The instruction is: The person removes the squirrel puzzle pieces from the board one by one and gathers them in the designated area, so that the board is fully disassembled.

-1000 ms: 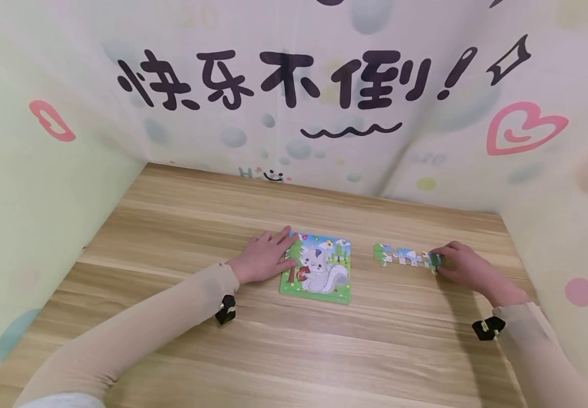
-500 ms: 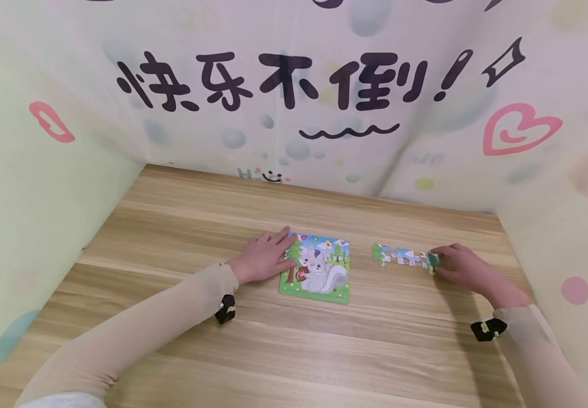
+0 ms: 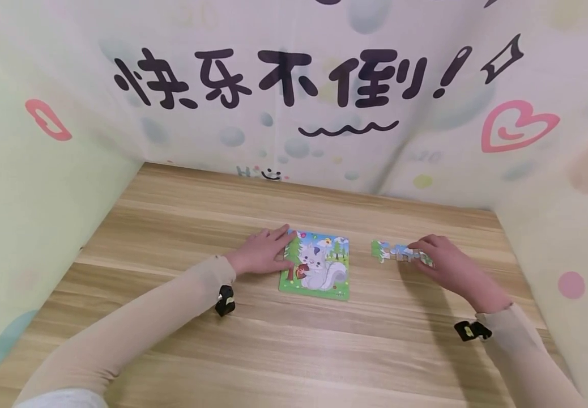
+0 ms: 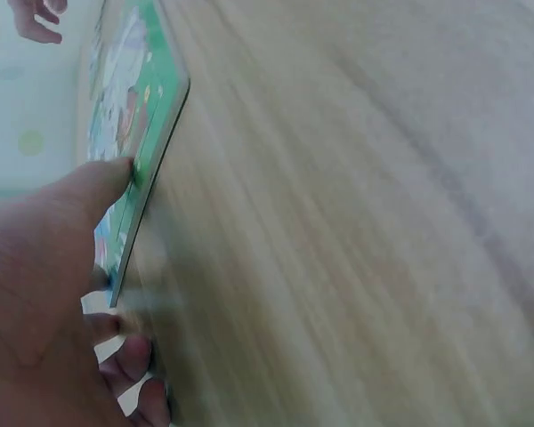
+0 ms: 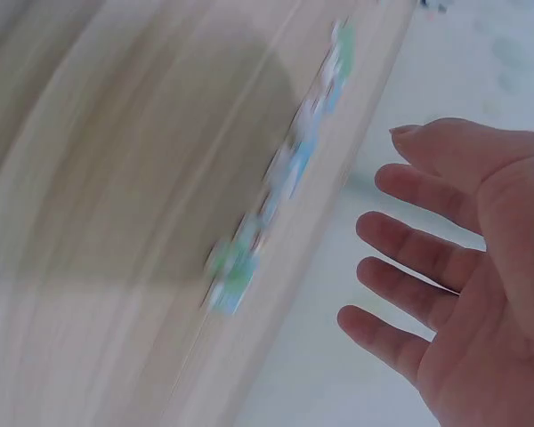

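A square jigsaw puzzle board (image 3: pixel 324 272) with a grey squirrel picture lies on the table in the head view. My left hand (image 3: pixel 258 253) rests at its left side, fingers spread; in the left wrist view the thumb (image 4: pixel 114 181) presses the picture near the edge. To the right lies a row of puzzle pieces (image 3: pixel 379 251), seemingly interlocked. My right hand (image 3: pixel 449 269) hovers over the right end of that row and partly hides it. From the right wrist, the hand (image 5: pixel 472 285) has loosely extended fingers and holds nothing, apart from the blurred row (image 5: pixel 289 169).
The wood-grain table (image 3: pixel 253 351) runs back to a printed fabric wall (image 3: pixel 222 136) with black lettering. Fabric walls also stand on the left and right. A black wrist strap (image 3: pixel 226 301) sits on the left sleeve, another (image 3: pixel 472 331) on the right.
My right hand has let go of the piece at the row's right end, lifted, and shifted left over the row. The left hand has stayed on the board.
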`<state>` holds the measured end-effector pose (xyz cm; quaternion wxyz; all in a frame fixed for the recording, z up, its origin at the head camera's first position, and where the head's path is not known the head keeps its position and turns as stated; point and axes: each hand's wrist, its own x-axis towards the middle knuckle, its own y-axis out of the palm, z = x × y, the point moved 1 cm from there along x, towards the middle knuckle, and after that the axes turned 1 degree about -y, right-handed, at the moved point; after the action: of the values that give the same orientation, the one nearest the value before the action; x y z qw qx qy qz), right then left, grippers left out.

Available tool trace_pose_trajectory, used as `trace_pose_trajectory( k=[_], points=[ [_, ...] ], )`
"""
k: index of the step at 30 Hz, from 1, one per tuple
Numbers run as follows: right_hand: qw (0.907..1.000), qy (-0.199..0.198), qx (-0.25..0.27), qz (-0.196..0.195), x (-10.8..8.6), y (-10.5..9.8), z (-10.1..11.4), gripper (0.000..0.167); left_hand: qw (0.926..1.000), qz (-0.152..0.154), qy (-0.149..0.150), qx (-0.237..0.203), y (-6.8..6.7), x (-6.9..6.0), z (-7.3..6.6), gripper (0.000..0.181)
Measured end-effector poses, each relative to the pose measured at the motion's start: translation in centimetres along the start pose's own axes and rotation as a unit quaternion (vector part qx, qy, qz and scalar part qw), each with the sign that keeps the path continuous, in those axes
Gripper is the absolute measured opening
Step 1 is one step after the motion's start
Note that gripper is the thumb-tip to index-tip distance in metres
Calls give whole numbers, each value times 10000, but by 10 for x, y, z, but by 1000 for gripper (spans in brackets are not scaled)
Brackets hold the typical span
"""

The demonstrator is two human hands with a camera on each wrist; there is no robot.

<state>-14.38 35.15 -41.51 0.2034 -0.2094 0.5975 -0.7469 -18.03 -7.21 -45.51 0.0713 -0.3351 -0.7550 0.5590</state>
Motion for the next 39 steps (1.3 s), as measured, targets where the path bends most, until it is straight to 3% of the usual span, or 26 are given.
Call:
trace_pose_trajectory(
  k=[6,13,22,30,36,39],
  points=[
    [9996,-209,120,161,22,10,27,27,9996,157,175,140,-3,0,0,94],
    [9983,-544,62,190,51,30,60,27,9993,142,231,276,2,2,-1,96],
    [9940,-977,415,273,94,46,112,30,9996,154,235,29,3,4,5,105],
    [9935,-424,537,907,111,56,135,48,9994,232,188,-192,-5,1,2,109],
    [9901,-76,298,1371,117,67,149,64,9994,249,140,-199,-1,-3,4,108],
    [9868,287,472,1520,120,65,155,65,9994,223,172,-184,0,-3,6,108]
  ],
)
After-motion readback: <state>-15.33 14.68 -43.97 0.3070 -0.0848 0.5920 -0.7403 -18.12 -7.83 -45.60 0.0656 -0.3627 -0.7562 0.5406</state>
